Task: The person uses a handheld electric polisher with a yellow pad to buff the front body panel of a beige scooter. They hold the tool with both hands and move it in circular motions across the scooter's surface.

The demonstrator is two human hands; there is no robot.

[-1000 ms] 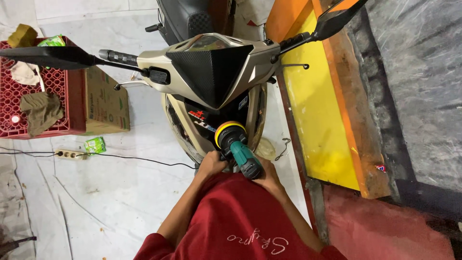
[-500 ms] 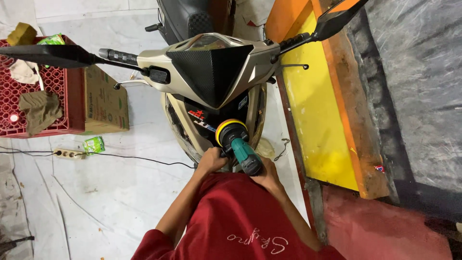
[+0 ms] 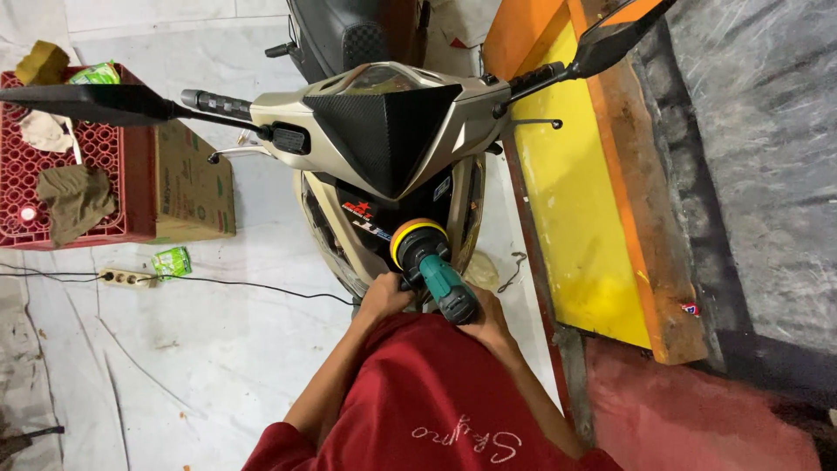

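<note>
A beige and black scooter (image 3: 384,131) stands in front of me, seen from above at its front. Both hands hold a teal electric polisher (image 3: 438,275) with a yellow-rimmed orange pad (image 3: 411,234) pressed against the scooter's front panel below the headlight. My left hand (image 3: 384,295) grips the polisher's side near the head. My right hand (image 3: 486,318) wraps around the back of the polisher's body. My red shirt hides the lower arms.
A red plastic crate (image 3: 52,157) with rags and a cardboard box (image 3: 192,187) stand at the left. A power strip (image 3: 126,279) with a black cable lies on the white floor. An orange and yellow panel (image 3: 593,201) lies at the right.
The polisher's pad has shifted slightly on the front panel; both hands keep their grip. The view has barely moved.
</note>
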